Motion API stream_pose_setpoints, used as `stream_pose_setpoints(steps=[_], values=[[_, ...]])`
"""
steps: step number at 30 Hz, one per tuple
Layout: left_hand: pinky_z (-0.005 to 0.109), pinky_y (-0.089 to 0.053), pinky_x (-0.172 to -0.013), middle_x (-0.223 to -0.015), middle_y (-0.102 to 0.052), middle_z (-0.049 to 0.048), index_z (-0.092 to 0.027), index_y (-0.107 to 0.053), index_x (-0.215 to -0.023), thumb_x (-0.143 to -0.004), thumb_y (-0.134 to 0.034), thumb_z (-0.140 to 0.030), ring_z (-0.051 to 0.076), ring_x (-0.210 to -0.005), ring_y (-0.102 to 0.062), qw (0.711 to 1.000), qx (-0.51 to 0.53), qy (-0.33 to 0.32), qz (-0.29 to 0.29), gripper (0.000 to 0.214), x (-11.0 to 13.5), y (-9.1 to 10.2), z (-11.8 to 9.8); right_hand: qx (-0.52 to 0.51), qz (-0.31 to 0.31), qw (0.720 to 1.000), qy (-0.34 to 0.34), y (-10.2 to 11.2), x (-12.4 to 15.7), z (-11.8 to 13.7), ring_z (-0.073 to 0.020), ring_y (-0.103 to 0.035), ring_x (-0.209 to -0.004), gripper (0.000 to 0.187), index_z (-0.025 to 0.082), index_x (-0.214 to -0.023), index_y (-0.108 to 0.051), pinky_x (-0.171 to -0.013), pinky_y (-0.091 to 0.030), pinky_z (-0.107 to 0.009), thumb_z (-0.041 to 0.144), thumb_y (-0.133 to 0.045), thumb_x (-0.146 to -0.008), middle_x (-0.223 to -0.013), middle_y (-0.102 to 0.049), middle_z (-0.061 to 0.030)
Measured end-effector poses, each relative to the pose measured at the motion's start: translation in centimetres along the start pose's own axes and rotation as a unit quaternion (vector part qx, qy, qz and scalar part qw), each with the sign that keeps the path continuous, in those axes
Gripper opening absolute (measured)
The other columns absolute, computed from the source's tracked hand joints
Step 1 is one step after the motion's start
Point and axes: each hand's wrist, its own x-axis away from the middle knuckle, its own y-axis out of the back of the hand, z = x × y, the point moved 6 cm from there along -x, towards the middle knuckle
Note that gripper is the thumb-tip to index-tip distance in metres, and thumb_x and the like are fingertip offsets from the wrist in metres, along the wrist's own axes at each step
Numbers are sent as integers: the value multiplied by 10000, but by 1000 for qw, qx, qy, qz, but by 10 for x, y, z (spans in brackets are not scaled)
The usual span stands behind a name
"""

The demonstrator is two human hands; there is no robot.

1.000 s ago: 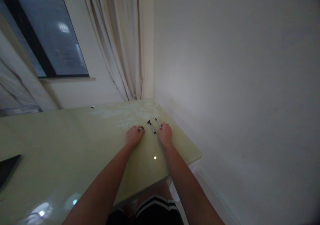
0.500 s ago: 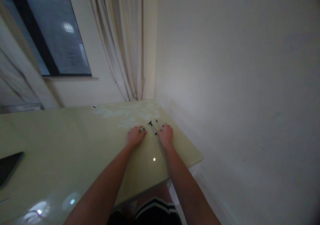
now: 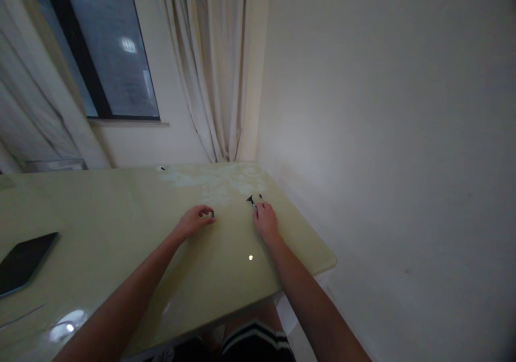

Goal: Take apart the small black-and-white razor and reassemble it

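Note:
My left hand [image 3: 193, 222] is just above the table, thumb and fingertips pinched on a small dark greenish piece [image 3: 213, 214] too small to name. My right hand [image 3: 266, 222] rests near the table's right edge with its fingers closed over the handle of a razor [image 3: 250, 199]. The razor's black head points away from me, and most of its handle is hidden under the fingers. Just right of the razor lies a slim toothbrush [image 3: 260, 196] with a dark head; the hand covers its lower part.
A pale green glossy table [image 3: 121, 211] fills the lower view. At left lies a dark tablet-like slab [image 3: 28, 262], with a thin stick or cable [image 3: 22, 317] nearer me. A small black-and-white object [image 3: 162, 168] sits at the far edge. The wall [image 3: 363, 136] borders the right side.
My left hand has moved left, carrying the small piece away from the razor. My right hand has shifted from the toothbrush onto the razor's handle. The view has turned slightly left.

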Motion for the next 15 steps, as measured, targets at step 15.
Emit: stream_pose_setpoints(steps=[15], values=[[376, -523, -848, -1147, -777, 80, -286, -756, -1213, -846, -632, -520, 301, -1075, -709, 987, -121, 99, -41, 452, 42, 70, 89, -160, 51, 985, 41, -42, -4, 115, -207, -626, -1030, 304, 194, -1121, -692, -950, -472, -308, 65, -565, -877, -1101, -685, -89]])
